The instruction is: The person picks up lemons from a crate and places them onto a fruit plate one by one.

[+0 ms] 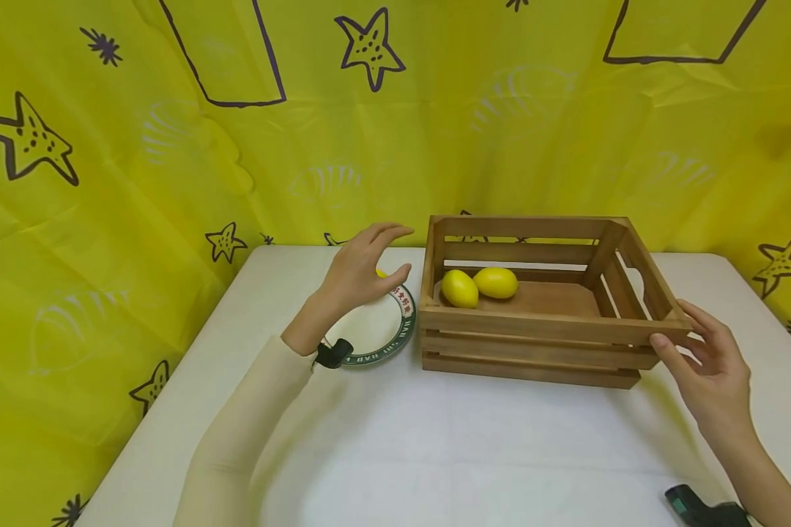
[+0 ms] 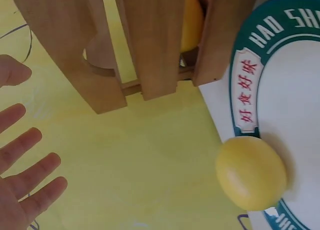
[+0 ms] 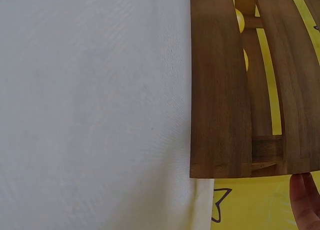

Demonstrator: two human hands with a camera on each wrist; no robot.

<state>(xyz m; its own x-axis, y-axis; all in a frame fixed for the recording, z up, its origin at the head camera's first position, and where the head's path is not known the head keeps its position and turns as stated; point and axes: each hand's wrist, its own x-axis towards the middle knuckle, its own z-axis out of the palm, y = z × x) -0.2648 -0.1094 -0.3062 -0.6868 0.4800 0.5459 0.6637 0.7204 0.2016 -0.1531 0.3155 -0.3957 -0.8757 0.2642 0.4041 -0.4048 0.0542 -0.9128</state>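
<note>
A slatted wooden crate (image 1: 534,337) stands on the white table with two lemons at its left end, one lemon (image 1: 459,289) beside another lemon (image 1: 496,282). My right hand (image 1: 715,369) holds the crate's front right corner, thumb on the front and fingers at the end wall. To the left of the crate, my left hand (image 1: 362,267) hovers over a green-rimmed plate (image 1: 405,329), its fingers and thumb spread apart with nothing between them. On that plate's rim sits a third lemon (image 2: 251,173), mostly hidden behind the left hand in the head view.
Behind the table hangs a yellow curtain (image 1: 382,132) with starfish drawings. The white tablecloth (image 1: 435,446) stretches in front of crate and plate. A cut-out handle (image 1: 635,285) opens in the crate's right end wall.
</note>
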